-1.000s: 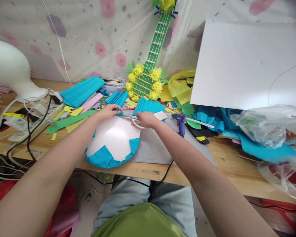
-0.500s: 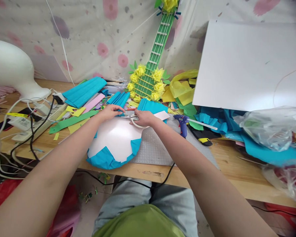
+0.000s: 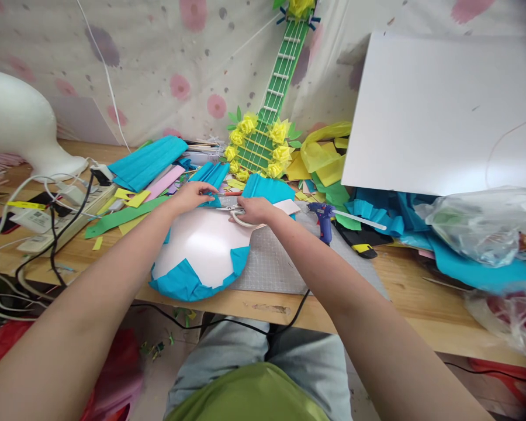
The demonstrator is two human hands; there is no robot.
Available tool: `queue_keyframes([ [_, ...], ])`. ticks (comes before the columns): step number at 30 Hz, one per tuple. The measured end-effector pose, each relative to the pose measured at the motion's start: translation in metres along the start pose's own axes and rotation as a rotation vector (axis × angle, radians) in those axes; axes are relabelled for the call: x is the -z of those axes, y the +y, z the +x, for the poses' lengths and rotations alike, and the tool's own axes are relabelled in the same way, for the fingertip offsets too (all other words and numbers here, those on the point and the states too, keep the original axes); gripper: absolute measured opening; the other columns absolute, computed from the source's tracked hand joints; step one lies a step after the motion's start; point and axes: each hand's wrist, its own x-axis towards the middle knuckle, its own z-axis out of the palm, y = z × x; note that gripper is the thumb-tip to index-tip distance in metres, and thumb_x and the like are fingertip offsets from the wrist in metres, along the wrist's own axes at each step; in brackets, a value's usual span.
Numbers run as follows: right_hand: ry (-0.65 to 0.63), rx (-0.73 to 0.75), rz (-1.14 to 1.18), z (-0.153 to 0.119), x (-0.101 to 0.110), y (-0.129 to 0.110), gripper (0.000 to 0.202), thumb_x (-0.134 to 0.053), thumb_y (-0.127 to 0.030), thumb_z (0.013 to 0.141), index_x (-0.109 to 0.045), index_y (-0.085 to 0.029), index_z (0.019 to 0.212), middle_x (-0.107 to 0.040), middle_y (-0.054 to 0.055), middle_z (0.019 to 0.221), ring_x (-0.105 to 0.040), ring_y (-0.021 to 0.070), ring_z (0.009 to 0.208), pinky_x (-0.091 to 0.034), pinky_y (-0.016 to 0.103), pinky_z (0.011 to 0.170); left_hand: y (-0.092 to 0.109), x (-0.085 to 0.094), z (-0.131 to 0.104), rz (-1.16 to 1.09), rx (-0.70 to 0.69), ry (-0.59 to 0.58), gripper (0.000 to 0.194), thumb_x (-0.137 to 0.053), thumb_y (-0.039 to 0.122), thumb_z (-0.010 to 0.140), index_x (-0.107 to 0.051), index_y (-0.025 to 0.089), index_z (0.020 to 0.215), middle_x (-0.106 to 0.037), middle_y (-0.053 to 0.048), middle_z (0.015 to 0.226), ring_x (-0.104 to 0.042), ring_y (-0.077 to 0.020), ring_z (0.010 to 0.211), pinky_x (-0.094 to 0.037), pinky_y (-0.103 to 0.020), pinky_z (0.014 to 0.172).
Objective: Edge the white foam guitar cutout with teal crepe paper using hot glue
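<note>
A white rounded board [image 3: 210, 242] lies near the table's front edge, with blue crepe paper [image 3: 179, 280] folded over its lower rim. My right hand [image 3: 251, 210] is closed round the white handles of scissors [image 3: 241, 220], whose blades point left along the board's top edge. My left hand [image 3: 195, 197] pinches blue paper [image 3: 211, 202] at the board's upper edge, close to the blade tips. Its fingers are bent together, partly hiding the paper. Part of the board rests over a grey cutting mat [image 3: 276, 263].
A blue glue gun [image 3: 324, 222] lies right of my right hand, near a yellow-and-black cutter [image 3: 363, 250]. A green guitar shape with yellow flowers [image 3: 263, 137] stands behind. Left are a power strip [image 3: 65, 216], cables and a white foam head [image 3: 21, 123]. A white board [image 3: 442, 111] leans at right.
The view has shifted slightly. Both hands stay at the board's upper edge, and the scissors and left fingers have hardly moved.
</note>
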Motion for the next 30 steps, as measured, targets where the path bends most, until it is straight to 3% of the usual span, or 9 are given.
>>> queue_keyframes([
  [5,0.009,0.002,-0.008,0.001,0.0,-0.001,0.055,-0.044,-0.066,0.076,-0.05,-0.018,0.104,-0.064,0.011,0.106,-0.059,0.0274,0.095,-0.041,0.03,0.065,0.005,0.013,0.001,0.23,0.009,0.025,0.036,-0.061,0.043,0.066,-0.067,0.018,0.092,-0.063,-0.003,0.081,-0.054,-0.0177,0.074,-0.039,-0.026,0.067],
  [9,0.006,0.012,-0.019,0.003,0.0,0.0,0.056,-0.044,-0.066,0.076,-0.05,-0.018,0.104,-0.064,0.012,0.106,-0.059,0.028,0.096,-0.04,0.029,0.063,0.007,0.013,-0.001,0.334,-0.013,-0.016,0.027,-0.052,0.039,0.073,-0.064,0.019,0.087,-0.063,-0.004,0.085,-0.054,-0.0182,0.075,-0.038,-0.026,0.066],
  [14,0.029,0.041,-0.027,0.006,-0.002,0.001,0.056,-0.043,-0.067,0.075,-0.051,-0.019,0.102,-0.065,0.011,0.103,-0.061,0.0269,0.091,-0.038,0.028,0.06,0.008,0.012,-0.005,0.36,-0.031,-0.056,0.025,-0.046,0.037,0.077,-0.06,0.021,0.091,-0.062,-0.002,0.082,-0.052,-0.0166,0.072,-0.036,-0.024,0.063],
  [30,0.033,0.06,-0.027,0.009,-0.002,0.002,0.059,-0.042,-0.066,0.077,-0.049,-0.017,0.108,-0.064,0.01,0.105,-0.06,0.0259,0.091,-0.039,0.029,0.062,0.004,0.01,-0.004,0.271,-0.063,-0.008,0.025,-0.046,0.035,0.076,-0.061,0.019,0.089,-0.057,0.0,0.073,-0.046,-0.0147,0.066,-0.033,-0.024,0.06],
])
